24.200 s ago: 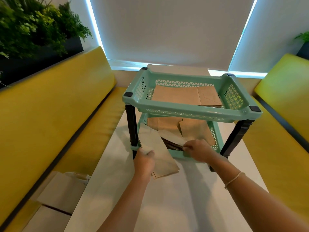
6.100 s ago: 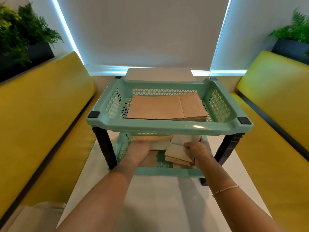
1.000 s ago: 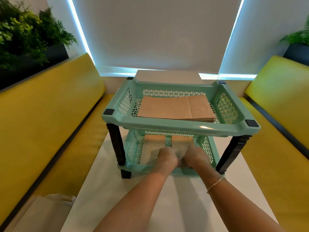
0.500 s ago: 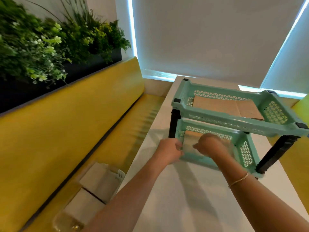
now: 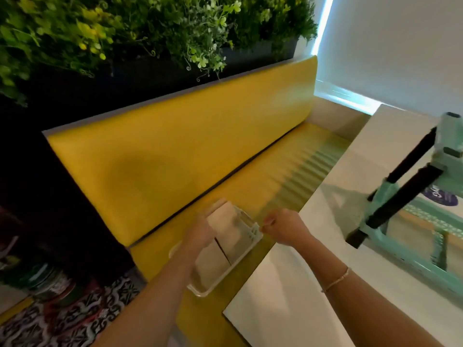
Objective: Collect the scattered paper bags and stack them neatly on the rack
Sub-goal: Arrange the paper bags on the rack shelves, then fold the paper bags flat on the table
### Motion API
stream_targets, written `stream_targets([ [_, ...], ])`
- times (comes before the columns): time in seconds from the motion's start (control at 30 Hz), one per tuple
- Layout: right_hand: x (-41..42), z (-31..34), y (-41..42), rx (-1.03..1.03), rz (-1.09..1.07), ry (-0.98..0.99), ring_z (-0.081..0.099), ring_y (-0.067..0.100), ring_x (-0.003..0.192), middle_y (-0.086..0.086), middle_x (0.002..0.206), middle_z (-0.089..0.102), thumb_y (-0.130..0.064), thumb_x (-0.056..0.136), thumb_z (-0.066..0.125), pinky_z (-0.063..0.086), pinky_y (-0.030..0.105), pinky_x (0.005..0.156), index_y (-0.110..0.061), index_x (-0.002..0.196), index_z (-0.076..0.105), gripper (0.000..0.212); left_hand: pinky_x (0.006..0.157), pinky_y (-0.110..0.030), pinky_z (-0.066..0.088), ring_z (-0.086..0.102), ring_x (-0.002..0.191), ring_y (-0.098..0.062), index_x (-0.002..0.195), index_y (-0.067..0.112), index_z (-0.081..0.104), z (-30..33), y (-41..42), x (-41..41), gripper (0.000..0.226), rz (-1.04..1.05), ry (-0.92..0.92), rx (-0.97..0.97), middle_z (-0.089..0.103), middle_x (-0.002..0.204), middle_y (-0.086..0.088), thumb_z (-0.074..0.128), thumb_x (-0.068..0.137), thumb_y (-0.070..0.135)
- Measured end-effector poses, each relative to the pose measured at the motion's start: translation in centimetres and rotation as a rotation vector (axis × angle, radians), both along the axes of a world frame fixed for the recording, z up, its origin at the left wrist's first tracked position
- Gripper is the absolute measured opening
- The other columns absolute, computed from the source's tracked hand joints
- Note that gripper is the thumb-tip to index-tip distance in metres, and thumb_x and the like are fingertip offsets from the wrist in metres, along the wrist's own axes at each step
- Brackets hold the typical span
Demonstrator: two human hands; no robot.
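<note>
Both hands at the clear tray on the yellow seat; more paper bags to fetch, rack off to the right.

Nearest: left hand (image 5: 200,236) lies over the paper bags (image 5: 226,236) in the clear tray (image 5: 215,284), fingers curled down at the stack's edge; whether it grips them, cannot tell. Right hand (image 5: 283,229) hovers at the tray's near corner, fingers drawn together, pinching nothing I can make out. Tray sits on the yellow seat (image 5: 250,186), just beside the bench (image 5: 325,284) edge. Risks, as judgement: a one-sided lift could fan the thin bags or drag the light tray off the seat; bags may catch on the tray wall. Farther right, the green rack (image 5: 411,221) stands on the bench, lower tier holding bags; view is motion-blurred.
</note>
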State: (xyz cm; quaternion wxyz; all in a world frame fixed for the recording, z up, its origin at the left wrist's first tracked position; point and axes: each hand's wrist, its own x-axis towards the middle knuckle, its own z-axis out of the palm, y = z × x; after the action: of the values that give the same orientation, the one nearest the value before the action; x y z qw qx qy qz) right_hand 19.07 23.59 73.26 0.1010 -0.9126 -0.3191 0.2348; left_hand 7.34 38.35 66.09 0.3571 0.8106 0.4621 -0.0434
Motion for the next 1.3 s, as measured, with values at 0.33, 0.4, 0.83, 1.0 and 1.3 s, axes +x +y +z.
stream_targets([
  [0.33, -1.5, -7.6, 7.4, 0.031, 0.177, 0.087, 0.059, 0.019, 0.101, 0.004, 0.115, 0.062, -0.028, 0.089, 0.056, 0.046, 0.025, 0.080, -0.020, 0.119, 0.060, 0.031, 0.101, -0.046, 0.042, 0.043, 0.128, -0.037, 0.143, -0.002, 0.030, -13.6, 2.9, -2.4, 0.077, 0.500, 0.054, -0.583, 0.039, 0.144, -0.021, 0.069, 0.085, 0.030],
  [0.4, -1.4, -8.8, 8.1, 0.052, 0.173, 0.108, 0.058, 0.017, 0.094, 0.004, 0.113, 0.061, -0.027, 0.088, 0.057, 0.045, 0.024, 0.075, -0.021, 0.116, 0.061, 0.029, 0.102, -0.048, 0.041, 0.040, 0.130, -0.039, 0.146, -0.001, 0.022, -15.7, 3.1, -1.8, 0.088, 0.593, -0.032, -0.635, 0.036, 0.146, -0.021, 0.072, 0.081, 0.030],
  [0.83, 0.8, -10.9, 8.1, 0.092, 0.145, 0.166, 0.057, 0.019, 0.100, 0.003, 0.114, 0.059, -0.029, 0.089, 0.060, 0.046, 0.025, 0.080, -0.021, 0.118, 0.059, 0.030, 0.101, -0.050, 0.037, 0.037, 0.130, -0.038, 0.147, 0.005, 0.004, -21.2, 3.5, 0.2, 0.119, 0.970, -0.210, -0.620, 0.034, 0.145, -0.019, 0.087, 0.063, 0.022],
  [1.0, 0.9, -11.0, 7.5, 0.098, 0.167, 0.155, 0.054, 0.013, 0.096, -0.001, 0.112, 0.061, -0.027, 0.090, 0.058, 0.044, 0.020, 0.079, -0.021, 0.119, 0.059, 0.029, 0.090, -0.052, 0.049, 0.048, 0.120, -0.040, 0.139, 0.007, 0.030, -21.7, 3.5, 0.5, 0.097, 0.888, -0.231, -0.659, 0.048, 0.134, -0.018, 0.086, 0.063, 0.030],
  [1.3, -0.4, -9.3, 5.8, 0.075, 0.192, 0.125, 0.053, 0.010, 0.094, -0.004, 0.106, 0.060, -0.026, 0.093, 0.055, 0.043, 0.020, 0.084, -0.020, 0.120, 0.059, 0.028, 0.090, -0.037, 0.045, 0.054, 0.115, -0.033, 0.126, 0.007, 0.051, -16.6, 1.7, -0.8, 0.053, 0.714, -0.266, -0.309, 0.059, 0.125, -0.015, 0.072, 0.081, 0.026],
])
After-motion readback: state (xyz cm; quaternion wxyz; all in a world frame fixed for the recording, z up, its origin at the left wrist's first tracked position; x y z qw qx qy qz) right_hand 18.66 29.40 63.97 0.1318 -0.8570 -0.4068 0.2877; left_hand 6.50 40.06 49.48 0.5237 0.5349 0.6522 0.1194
